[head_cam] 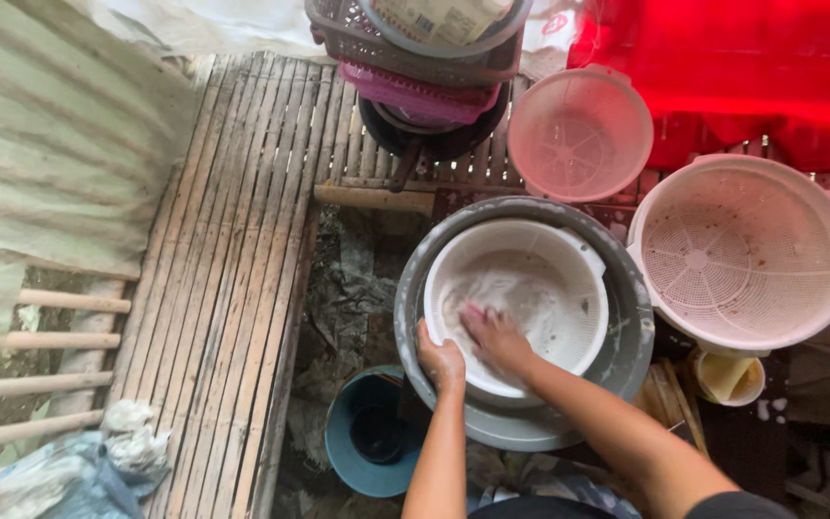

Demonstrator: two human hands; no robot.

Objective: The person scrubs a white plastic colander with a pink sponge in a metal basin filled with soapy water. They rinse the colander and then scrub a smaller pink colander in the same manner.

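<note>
A person's left hand [442,360] clamps the near rim of a white plastic bowl [530,279] sitting inside a grey metal basin [626,356], while the right hand [494,336] presses a pink scrubber [474,313] against its soapy inside. Light, stiff and probably slippery, the bowl is best gripped at the rim. Beyond, two white colanders [742,250] [580,133] rest beside a slatted bamboo floor [232,240] and stacked baskets [415,48].

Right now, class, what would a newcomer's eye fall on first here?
The white bowl inside the grey basin at centre: the left hand grips its rim while the right hand presses a pink scrubber inside. A large white colander sits right, a red cloth above.
</note>
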